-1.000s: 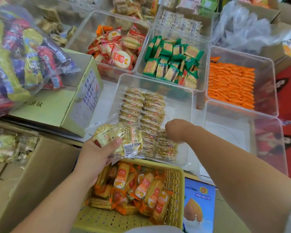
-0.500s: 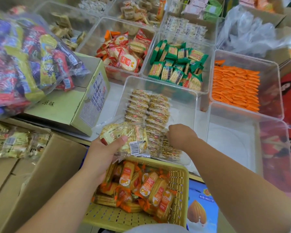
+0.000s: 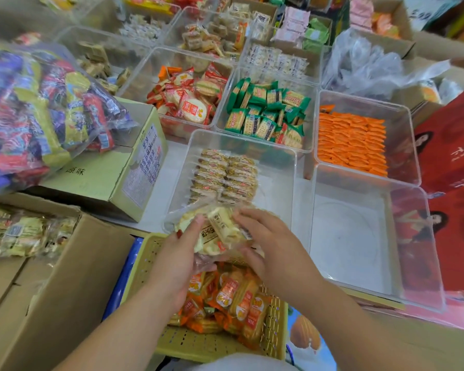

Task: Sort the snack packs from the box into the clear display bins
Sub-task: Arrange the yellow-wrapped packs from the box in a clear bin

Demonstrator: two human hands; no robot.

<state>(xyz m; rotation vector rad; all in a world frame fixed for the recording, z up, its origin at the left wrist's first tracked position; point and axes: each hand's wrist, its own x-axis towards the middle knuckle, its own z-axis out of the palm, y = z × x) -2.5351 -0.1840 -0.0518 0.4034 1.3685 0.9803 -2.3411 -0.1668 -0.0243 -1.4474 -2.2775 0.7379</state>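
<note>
Two hands: left hand (image 3: 182, 253) and right hand (image 3: 271, 247) close together, both clamped on one clear bag (image 3: 217, 231); left fingers curled under its left end, thumb on top; right fingers over its right end, thumb beneath
Bag: held in the air, over the far rim of the basket (image 3: 212, 344) and the near rim of the bin (image 3: 279, 188); pale yellow packs inside; cannot tell whether its mouth is open
Key relation: bin lies straight ahead, just beyond the hands; bag's long axis runs left to right, crosswise to the rows
Rows: two rows of packs (image 3: 225, 180) run away from the person, left of centre in the bin; near ends hidden behind the bag; bare floor on the bin's right side
Nearer hand: both about level with the near rim; right hand is on the side of the bare floor
Step (judged): emptying the bag into this bin; bin far from full; next pack probably goes forward and down, turned to match the rows
Surface: bin floor smooth clear plastic, walls upright; wrappers glossy, likely to slide or topple out of line
Room: crowded; empty bin (image 3: 359, 236) just right; filled bins beyond; orange packs (image 3: 233, 293) in the basket below the hands; box (image 3: 59, 277) at left with more bags (image 3: 19, 231); carton (image 3: 102, 178) beyond it, a sack of sweets (image 3: 38, 111) on top
</note>
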